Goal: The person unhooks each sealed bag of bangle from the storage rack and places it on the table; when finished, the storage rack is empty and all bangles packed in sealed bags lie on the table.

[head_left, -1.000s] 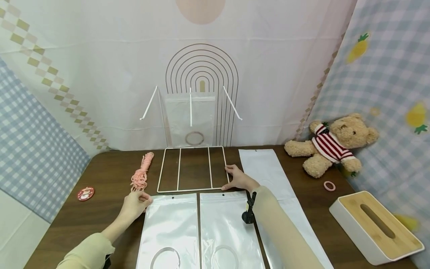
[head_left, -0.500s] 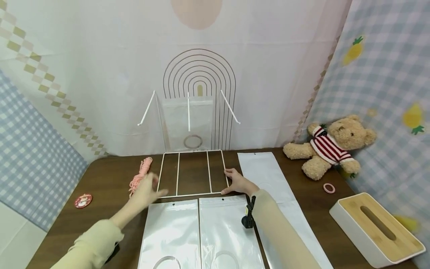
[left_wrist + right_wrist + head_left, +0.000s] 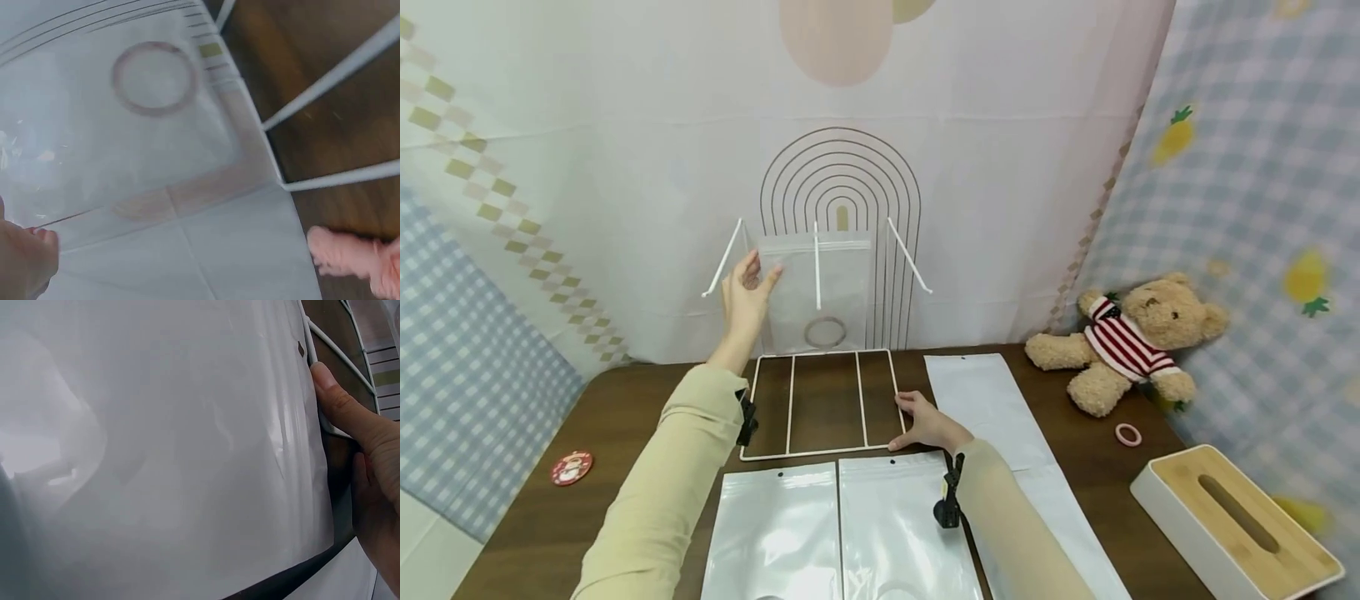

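Observation:
A white wire rack (image 3: 861, 400) stands on the table, its three arms jutting forward from the upright back. A clear zip bag (image 3: 842, 283) with a round brown outline hangs upright at its back. My left hand (image 3: 745, 308) is raised at the bag's left edge, thumb and fingers apart; in the left wrist view the hand (image 3: 28, 259) shows only partly, near the bag's edge. My right hand (image 3: 928, 421) holds the rack base at its front right corner, thumb by the front bar, fingers at the side bar. Two silvery zip bags (image 3: 778, 525) lie flat in front.
White bags (image 3: 992, 400) lie to the right. Beyond them are a teddy bear (image 3: 1131, 342), a pink ring (image 3: 1127, 434) and a tissue box (image 3: 1232, 517). A red round badge (image 3: 572, 468) lies left. Pink rope (image 3: 356, 256) shows in the left wrist view.
My left hand has left the top corner of the left silvery bag and risen forward to the bag at the rack's back. The right hand stays at the rack corner. The head view tilts up slightly.

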Demonstrator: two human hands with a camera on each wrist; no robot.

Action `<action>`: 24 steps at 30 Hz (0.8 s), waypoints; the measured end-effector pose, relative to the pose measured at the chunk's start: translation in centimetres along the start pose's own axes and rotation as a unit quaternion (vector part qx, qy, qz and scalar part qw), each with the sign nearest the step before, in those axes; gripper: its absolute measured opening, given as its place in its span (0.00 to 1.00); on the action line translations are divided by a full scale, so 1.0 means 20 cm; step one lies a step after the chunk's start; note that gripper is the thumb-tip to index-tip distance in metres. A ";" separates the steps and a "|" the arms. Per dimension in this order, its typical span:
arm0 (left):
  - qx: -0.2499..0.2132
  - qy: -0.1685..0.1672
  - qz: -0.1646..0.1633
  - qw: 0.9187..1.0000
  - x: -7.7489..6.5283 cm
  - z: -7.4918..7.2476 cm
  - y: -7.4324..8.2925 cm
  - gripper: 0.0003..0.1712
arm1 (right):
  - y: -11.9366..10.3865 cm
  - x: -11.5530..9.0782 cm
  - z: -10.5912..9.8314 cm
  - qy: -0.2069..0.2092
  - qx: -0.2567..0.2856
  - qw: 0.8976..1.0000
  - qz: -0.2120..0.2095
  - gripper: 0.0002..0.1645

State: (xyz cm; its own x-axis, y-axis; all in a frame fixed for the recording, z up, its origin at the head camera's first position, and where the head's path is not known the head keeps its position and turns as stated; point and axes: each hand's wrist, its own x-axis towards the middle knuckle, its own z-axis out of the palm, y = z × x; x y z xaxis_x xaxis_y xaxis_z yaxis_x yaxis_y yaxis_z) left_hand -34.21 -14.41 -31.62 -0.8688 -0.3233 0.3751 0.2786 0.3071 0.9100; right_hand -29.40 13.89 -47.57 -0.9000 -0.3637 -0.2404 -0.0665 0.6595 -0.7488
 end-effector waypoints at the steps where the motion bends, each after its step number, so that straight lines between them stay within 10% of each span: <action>1: -0.018 0.021 -0.001 1.000 0.01 0.00 0.01 0.32 | 0.00 0.00 0.01 -0.004 -0.003 1.000 -0.003 0.58; 8: -0.076 0.093 -0.006 0.993 -0.03 -0.01 0.05 0.18 | -0.03 0.00 0.03 -0.005 -0.013 1.000 -0.010 0.57; 14: -0.133 0.064 -0.015 0.989 -0.16 -0.07 0.07 0.05 | -0.03 -0.01 0.03 -0.010 -0.009 1.000 -0.019 0.58; 24: -0.228 -0.017 -0.125 0.965 -0.42 -0.23 0.16 0.06 | -0.02 0.00 0.02 0.000 0.021 1.000 0.002 0.58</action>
State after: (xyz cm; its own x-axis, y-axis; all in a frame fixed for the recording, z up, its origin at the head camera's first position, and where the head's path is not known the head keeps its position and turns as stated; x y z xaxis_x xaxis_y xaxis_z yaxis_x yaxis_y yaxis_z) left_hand -24.20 -14.78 -31.06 -0.9429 -0.3044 0.1353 0.2036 -0.2052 0.9573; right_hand -29.28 13.41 -47.54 -0.9004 -0.3607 -0.2433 -0.0442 0.6322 -0.7735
